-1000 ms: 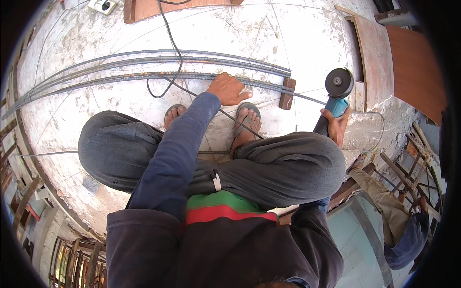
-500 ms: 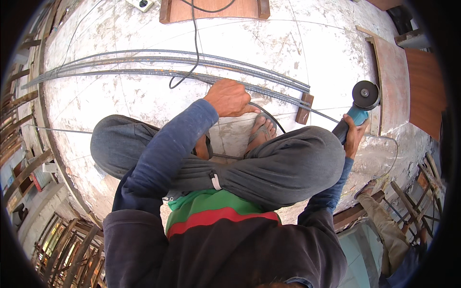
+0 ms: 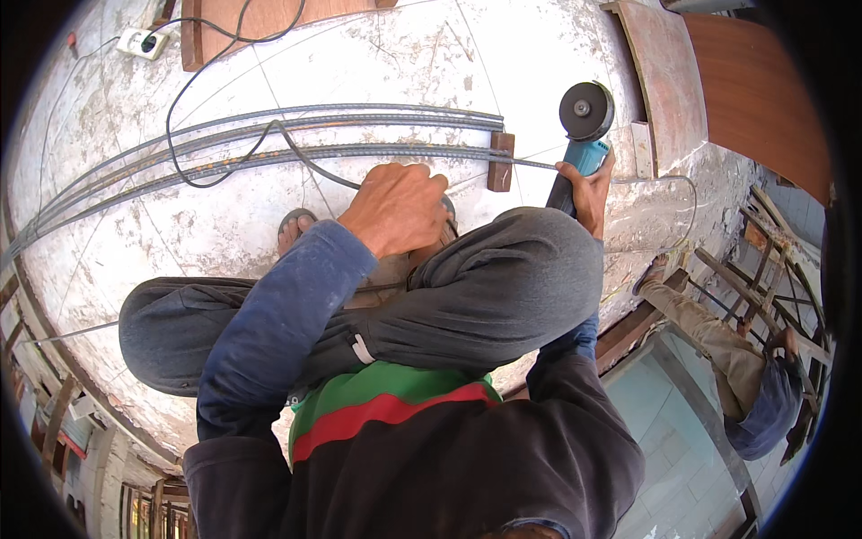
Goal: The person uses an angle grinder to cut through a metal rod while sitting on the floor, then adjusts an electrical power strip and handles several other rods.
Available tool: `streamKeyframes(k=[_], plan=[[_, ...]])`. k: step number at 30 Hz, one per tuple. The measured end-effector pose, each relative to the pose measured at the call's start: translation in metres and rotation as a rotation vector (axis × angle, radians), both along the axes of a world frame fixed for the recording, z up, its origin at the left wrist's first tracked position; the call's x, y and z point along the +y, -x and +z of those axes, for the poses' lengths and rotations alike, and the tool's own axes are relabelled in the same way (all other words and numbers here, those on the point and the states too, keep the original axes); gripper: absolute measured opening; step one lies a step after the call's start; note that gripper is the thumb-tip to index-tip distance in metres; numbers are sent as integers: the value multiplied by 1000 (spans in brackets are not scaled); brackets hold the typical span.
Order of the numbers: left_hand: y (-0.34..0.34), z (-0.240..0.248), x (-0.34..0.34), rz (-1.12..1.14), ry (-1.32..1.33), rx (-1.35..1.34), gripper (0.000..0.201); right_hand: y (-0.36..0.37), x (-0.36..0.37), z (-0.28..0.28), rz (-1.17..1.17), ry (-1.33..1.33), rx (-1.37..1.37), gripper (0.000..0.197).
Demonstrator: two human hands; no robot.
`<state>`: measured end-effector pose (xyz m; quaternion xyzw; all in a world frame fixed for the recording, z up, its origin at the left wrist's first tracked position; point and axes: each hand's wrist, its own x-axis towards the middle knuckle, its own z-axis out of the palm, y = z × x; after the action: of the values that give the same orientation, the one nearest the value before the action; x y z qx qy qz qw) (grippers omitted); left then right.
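My right hand point(image 3: 588, 193) is wrapped round a teal and black angle grinder point(image 3: 586, 158), its dark cutting disc point(image 3: 575, 108) pointing away from me. A black power cord point(image 3: 328, 173) runs into my left hand point(image 3: 395, 211), which is closed on it just above my feet. Beyond that hand lies a bundle of long ribbed steel bars point(image 3: 395, 151) across the floor. Their right ends rest at a small brown wooden block point(image 3: 500, 172). One thin bar point(image 3: 535, 164) sticks out past the block, close to the grinder's handle. The disc appears apart from the bars.
A white socket strip point(image 3: 142, 43) with a plug in it lies at the far left, near a brown wooden panel point(image 3: 296, 18). More boards point(image 3: 664, 85) lean at the far right. Another person point(image 3: 759, 395) is at the right beside stacked timber point(image 3: 763, 296).
The view has swung right. My right hand has brought the grinder a little farther forward and nearer the bar ends. My left hand has shifted the cord, which now bends in a loop over the bars.
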<state>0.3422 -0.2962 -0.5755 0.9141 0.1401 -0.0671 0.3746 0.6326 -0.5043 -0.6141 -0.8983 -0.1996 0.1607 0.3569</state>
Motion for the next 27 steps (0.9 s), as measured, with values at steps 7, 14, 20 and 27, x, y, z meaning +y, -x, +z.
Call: streamKeyframes(k=[7, 14, 20, 27], plan=[[-43, -90, 3, 8, -120, 0, 39, 36, -40, 13, -20, 142, 200, 105], [-69, -190, -26, 4, -221, 16, 35, 60, -68, -9, -106, 112, 338, 98], [-67, -207, -21, 1, -219, -156, 31, 65, -73, -12, -63, 181, 297, 99], [-67, -189, -1, 112, -191, -23, 42, 56, -64, -12, 7, 395, 287, 100]])
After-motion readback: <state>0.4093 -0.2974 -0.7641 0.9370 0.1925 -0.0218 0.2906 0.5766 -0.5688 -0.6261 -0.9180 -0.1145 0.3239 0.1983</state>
